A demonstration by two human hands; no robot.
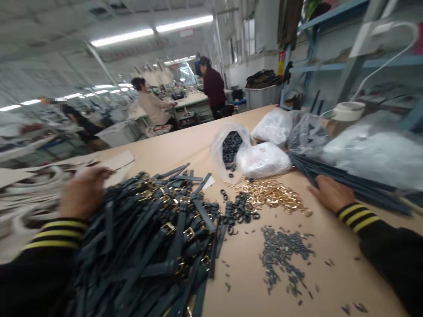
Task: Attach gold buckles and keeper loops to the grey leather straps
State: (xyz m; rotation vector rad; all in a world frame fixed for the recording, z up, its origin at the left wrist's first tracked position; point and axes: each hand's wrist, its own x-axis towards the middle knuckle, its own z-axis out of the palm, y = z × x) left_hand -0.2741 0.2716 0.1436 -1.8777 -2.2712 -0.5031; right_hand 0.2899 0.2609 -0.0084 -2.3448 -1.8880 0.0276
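Note:
My left hand (84, 193) is blurred above pale strips (29, 193) at the left, just beyond a large heap of dark leather belts with gold buckles (158, 237). I cannot tell whether its fingers hold anything. My right hand (330, 193) grips a long bundle of dark straps (350, 185) at the right. Loose gold metal buckles (272, 196) lie between my hands, beside a cluster of black rings (239, 209). Nearer me is a scatter of small dark metal pieces (284, 257).
The tan-covered worktable (251, 273) holds a clear bag of black parts (231, 149), white-filled plastic bags (262, 160) and a large plastic sheet (373, 154). Blue metal shelving (330, 66) stands at the right. Beyond the table, a seated person (152, 105) and a standing person (214, 88) work.

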